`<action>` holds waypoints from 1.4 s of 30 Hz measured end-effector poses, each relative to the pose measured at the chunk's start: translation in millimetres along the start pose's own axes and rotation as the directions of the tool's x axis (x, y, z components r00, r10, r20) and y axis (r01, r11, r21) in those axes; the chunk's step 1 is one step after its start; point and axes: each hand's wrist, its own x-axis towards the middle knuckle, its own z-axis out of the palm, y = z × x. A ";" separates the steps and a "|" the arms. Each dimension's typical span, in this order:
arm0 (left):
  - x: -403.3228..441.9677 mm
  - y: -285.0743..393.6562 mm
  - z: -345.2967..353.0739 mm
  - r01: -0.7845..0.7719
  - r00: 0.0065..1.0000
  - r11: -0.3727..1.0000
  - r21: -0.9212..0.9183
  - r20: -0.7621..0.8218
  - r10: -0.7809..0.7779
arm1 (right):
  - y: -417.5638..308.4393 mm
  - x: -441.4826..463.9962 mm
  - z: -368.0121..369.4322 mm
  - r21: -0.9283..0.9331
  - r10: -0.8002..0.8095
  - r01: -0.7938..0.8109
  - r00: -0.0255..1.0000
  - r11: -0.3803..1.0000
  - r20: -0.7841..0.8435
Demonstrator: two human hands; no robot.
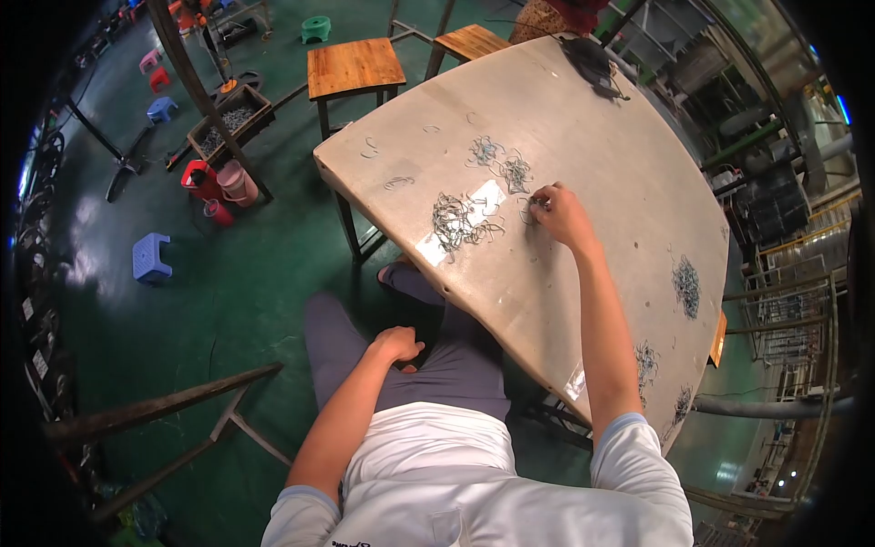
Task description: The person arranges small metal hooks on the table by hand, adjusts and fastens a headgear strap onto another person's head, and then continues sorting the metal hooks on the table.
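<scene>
My right hand [561, 217] is over the table [620, 155], fingers pinched on small bent wire pieces that are partly hidden by the fingertips. Just left of it lies a small pile of wire pieces [516, 171], with a looser pile [485, 150] beyond. A larger heap of bent wire pieces [451, 223] spreads across a white paper [486, 201] nearer the table's edge. My left hand [398, 345] rests on my lap, loosely curled, with thumb and fingers apart and nothing visible in it.
More wire piles [686, 287] lie on the table's right side. A dark bag-like item [592, 66] sits at the far end. Wooden stools [355, 68] stand beyond the table. On the floor at left are a blue stool [151, 258], a metal-filled crate [232, 121] and a pink bucket [237, 182].
</scene>
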 end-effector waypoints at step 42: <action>-2.2 4.6 -2.4 -0.040 0.999 0.999 0.004 0.012 0.039 | -14.2 6.7 27.7 0.181 0.111 -0.059 0.950 0.982 -0.291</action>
